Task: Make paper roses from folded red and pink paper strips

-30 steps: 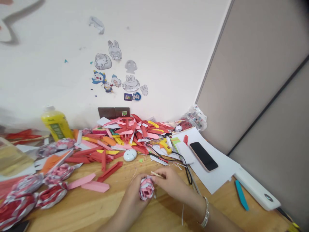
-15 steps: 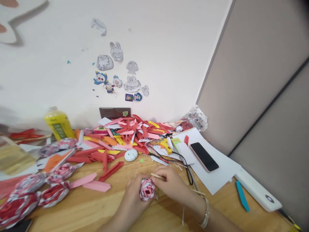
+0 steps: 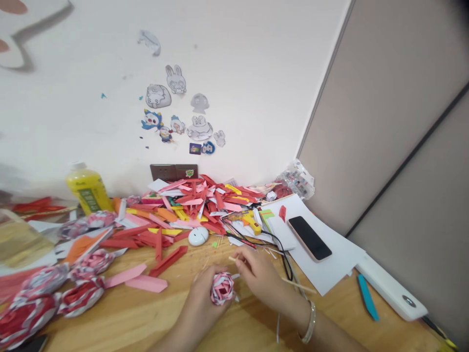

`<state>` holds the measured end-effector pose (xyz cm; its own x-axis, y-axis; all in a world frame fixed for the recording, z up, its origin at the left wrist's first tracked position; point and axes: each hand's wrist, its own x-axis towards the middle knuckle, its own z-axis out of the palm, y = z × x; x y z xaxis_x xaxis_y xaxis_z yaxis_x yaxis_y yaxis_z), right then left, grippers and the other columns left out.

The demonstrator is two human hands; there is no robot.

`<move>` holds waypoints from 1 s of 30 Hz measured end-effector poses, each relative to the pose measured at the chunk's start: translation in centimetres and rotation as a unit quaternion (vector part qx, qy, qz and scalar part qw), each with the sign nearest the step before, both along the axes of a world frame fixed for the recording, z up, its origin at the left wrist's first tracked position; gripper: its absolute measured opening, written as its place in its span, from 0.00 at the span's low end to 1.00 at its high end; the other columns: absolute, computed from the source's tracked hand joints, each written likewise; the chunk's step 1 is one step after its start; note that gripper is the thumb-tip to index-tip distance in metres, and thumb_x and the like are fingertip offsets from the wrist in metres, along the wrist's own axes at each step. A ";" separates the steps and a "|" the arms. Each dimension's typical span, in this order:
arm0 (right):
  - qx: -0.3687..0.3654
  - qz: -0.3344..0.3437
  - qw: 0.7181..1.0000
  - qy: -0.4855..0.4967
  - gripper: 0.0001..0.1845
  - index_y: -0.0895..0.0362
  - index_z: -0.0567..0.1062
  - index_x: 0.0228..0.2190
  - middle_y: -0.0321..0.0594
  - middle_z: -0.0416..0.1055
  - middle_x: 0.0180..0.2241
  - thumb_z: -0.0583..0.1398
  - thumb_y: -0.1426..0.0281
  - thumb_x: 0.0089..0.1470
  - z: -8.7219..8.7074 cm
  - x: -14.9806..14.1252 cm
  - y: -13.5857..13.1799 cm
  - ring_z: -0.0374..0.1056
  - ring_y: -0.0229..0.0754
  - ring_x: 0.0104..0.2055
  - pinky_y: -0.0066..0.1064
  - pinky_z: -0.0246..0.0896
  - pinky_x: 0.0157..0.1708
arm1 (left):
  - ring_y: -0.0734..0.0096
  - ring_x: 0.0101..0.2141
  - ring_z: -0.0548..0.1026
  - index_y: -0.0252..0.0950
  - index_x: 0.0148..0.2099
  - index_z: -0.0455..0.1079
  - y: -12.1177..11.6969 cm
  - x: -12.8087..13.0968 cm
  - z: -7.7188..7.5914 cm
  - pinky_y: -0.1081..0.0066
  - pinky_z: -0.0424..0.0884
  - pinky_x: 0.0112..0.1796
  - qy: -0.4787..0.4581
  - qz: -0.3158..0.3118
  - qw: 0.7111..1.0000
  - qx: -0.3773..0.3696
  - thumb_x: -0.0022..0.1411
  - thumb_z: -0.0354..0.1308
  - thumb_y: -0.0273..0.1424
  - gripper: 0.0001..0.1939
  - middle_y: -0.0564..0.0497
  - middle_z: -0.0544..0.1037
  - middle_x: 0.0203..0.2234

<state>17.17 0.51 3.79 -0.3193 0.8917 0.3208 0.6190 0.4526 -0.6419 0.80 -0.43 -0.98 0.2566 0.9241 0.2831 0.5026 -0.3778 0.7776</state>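
Wrapped around a pink and white folded-paper flower [image 3: 222, 289], my left hand [image 3: 202, 297] keeps it above the wooden table with its open end facing up. My right hand [image 3: 257, 276], with a bracelet at the wrist, pinches a thin pale wooden stick [image 3: 233, 259]. The stick's short end sticks out past the fingertips, and a long pale length [image 3: 300, 285] shows on the other side of the hand. A small white paper tip pokes out at the flower's right side. Past the hands lies a white oval case [image 3: 198, 236].
A heap of folded paper strips [image 3: 205, 200] lies along the wall. Finished paper flowers [image 3: 82, 296] and a yellow bottle [image 3: 89, 189] are at left. A yellow glue gun [image 3: 252, 222], phone [image 3: 309, 237], paper sheets, teal cutter [image 3: 368, 297] and white bar [image 3: 391, 286] lie to the right.
My right hand has moved slightly up and away from the flower, with the stick still pinched. A gap now shows between hand and flower. My left hand stays nearly where it was.
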 end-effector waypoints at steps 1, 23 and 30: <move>0.014 0.017 1.000 -0.017 0.06 0.56 0.71 0.33 0.35 0.70 0.30 0.55 0.76 0.55 0.0 0.0 -0.1 0.65 0.37 0.32 0.26 0.55 0.31 | 0.60 0.37 0.74 0.37 0.40 0.66 0.1 0.0 -0.1 0.62 0.69 0.39 -0.005 0.000 1.000 0.000 0.48 0.56 0.26 0.13 0.47 0.76 0.35; 0.091 0.040 0.992 -0.080 0.04 0.57 0.73 0.28 0.36 0.70 0.28 0.58 0.75 0.54 -0.7 -0.5 -0.4 0.65 0.37 0.32 0.26 0.54 0.30 | 0.60 0.35 0.75 0.37 0.39 0.68 -0.1 0.1 0.3 0.62 0.70 0.37 -0.008 -0.002 1.000 0.018 0.48 0.57 0.27 0.12 0.47 0.77 0.34; 0.068 0.040 0.994 -0.076 0.06 0.57 0.73 0.31 0.36 0.72 0.30 0.56 0.76 0.55 -1.2 -0.6 -0.2 0.67 0.37 0.33 0.25 0.56 0.32 | 0.59 0.36 0.75 0.37 0.41 0.67 -0.1 0.3 0.1 0.61 0.70 0.39 -0.004 0.004 0.999 0.032 0.48 0.57 0.27 0.14 0.47 0.77 0.35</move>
<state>16.56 0.33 2.61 -0.4415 0.8129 0.3798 0.6621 0.5808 -0.4735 1.11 -0.56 -0.85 0.2476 0.9058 0.3438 0.4995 -0.4234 0.7558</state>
